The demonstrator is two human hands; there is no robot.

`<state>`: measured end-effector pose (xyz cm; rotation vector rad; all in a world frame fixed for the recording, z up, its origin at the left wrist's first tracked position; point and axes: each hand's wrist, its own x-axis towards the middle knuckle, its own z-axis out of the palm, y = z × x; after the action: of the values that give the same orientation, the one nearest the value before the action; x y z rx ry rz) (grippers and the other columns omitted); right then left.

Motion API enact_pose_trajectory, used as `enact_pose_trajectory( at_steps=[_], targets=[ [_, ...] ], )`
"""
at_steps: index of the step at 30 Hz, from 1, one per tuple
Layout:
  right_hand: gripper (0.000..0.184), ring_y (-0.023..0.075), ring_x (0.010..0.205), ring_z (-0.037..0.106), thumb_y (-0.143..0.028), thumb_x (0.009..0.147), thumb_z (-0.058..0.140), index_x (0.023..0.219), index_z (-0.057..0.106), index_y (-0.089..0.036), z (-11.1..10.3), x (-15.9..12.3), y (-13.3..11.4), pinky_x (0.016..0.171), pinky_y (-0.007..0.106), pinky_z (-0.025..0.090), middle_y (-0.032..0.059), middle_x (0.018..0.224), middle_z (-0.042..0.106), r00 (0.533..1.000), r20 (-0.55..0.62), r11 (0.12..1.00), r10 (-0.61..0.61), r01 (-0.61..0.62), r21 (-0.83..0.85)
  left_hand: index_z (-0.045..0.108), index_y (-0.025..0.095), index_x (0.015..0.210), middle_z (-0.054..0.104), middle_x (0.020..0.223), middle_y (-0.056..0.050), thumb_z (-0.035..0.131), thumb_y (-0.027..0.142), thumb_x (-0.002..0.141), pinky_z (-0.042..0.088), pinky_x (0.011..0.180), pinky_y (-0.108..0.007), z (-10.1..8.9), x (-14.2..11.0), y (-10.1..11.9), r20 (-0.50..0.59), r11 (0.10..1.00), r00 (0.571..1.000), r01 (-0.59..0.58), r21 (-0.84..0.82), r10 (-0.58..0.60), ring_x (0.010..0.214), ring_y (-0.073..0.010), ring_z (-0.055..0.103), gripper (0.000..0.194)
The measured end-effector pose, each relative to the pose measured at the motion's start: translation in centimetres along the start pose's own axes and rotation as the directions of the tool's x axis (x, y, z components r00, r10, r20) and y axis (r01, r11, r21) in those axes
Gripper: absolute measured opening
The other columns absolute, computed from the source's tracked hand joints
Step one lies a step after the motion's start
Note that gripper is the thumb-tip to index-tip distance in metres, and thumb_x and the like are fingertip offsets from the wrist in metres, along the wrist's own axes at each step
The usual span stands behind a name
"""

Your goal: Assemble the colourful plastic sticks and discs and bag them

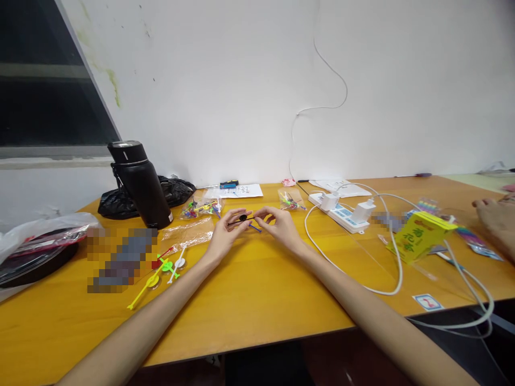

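Between my two hands is a small black plastic arrow spinner [243, 218] with a round disc, held just above the table. The fingers of my left hand [226, 231] are closed round its disc end. My right hand [279, 227] pinches the thin shaft at the other end. Below them, a blue plastic arrow [255, 228] lies on the wood, partly hidden by the fingers. To the left of my left hand lie a yellow arrow spinner [152, 281], a green one [167, 266], a white one [179, 263] and a red one [156, 261], close together.
Plastic bags of coloured pieces [201, 208] [292, 200] lie at the back. A black bottle [140, 185] stands left. At right are a white power strip [341, 213] with looping cables, a yellow box [420, 236] and another person's hand [497, 222]. The table [241, 311] ends in front.
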<state>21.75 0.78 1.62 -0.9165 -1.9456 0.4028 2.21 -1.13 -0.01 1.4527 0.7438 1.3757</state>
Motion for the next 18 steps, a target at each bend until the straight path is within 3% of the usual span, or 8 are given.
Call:
enact_pose_trajectory(
  at_steps=[7,18],
  targets=[
    [0.014,0.0171,0.083,0.069,-0.031,0.094,0.061,0.097,0.072,-0.023,0.14,-0.13,0.14,0.075,0.028,0.051,0.0034,0.093,0.076,1.0,0.018,0.999,-0.02,0.021,-0.036,0.069,0.021,0.117,0.069,0.131,-0.012,0.077,0.047,0.081,0.059,0.087,-0.04,-0.08,-0.03,0.19,-0.027,0.997,0.999,0.031,0.064,-0.029,0.111,-0.0291,0.069,0.045],
    [0.022,0.0178,0.089,0.066,-0.031,0.099,0.056,0.113,0.071,-0.024,0.45,-0.48,-0.29,0.078,0.028,0.05,0.0056,0.103,0.074,0.998,0.056,0.991,-0.02,0.027,-0.131,0.07,0.022,0.117,0.071,0.124,-0.011,0.076,0.047,0.081,0.06,0.08,-0.035,-0.11,-0.07,0.17,-0.044,0.994,0.996,0.078,0.077,-0.074,0.109,-0.0289,0.069,0.044]
  ],
)
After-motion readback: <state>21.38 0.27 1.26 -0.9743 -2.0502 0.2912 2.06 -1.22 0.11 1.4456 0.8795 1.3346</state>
